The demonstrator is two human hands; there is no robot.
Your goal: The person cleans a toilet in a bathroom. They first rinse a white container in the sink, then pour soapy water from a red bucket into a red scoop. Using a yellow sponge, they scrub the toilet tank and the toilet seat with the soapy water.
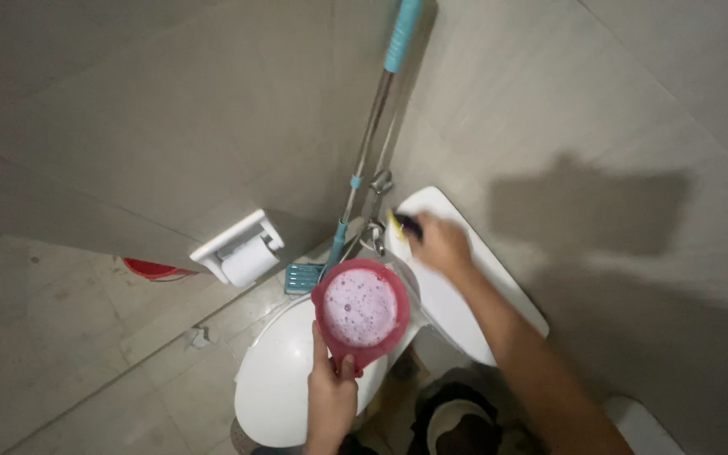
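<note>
My left hand (331,389) grips the handle of a pink plastic mug (360,310) filled with foamy water, held above the closed white toilet lid (275,379). Farther back, my right hand (438,244) is closed on a yellow and dark scrubber (401,223), pressed against the far left end of the white toilet tank lid (457,295). The hand is blurred with motion.
A long mop or wiper with a teal grip (401,34) leans in the wall corner. A white toilet paper holder (242,248) hangs on the left wall, with a red bucket rim (153,270) below it. A teal brush head (302,276) lies near the floor.
</note>
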